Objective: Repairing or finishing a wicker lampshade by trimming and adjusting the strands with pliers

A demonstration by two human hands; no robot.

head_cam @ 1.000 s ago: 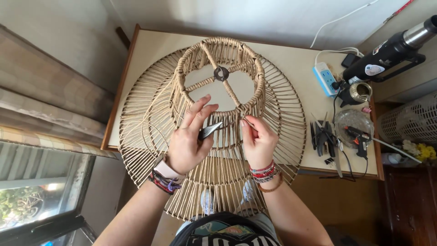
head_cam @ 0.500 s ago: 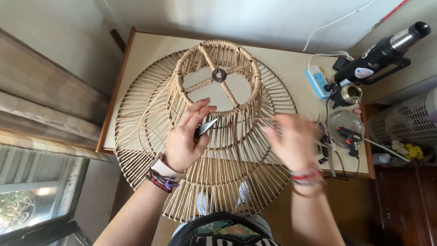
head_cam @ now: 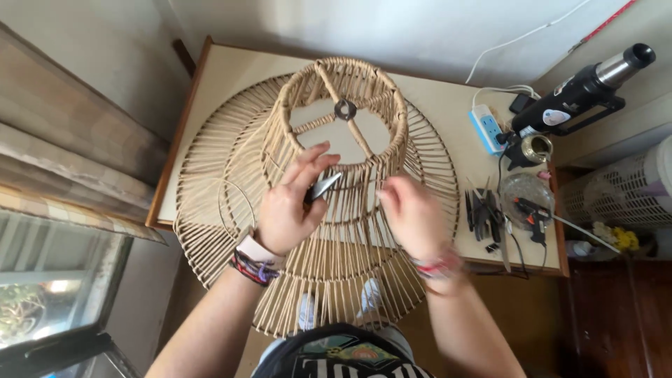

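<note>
Rattan lampshade frame on table, narrow end up. Left hand grips small metal cutter, tip angled up-right toward the frame's ribs; right hand blurred, grip unclear, just right of cutter

One woven rattan lampshade frame, covering most of bench, overhanging near edge. One metal centre ring in its top, three spokes meeting there. Two hands: left hand, right hand. One small dark tool in left fingers. One white-and-blue power strip near right edge. One glue gun at right near corner. One heat gun beyond right edge. One cluster of dark hand tools, number unclear. One white mesh basket off bench, right.
</note>
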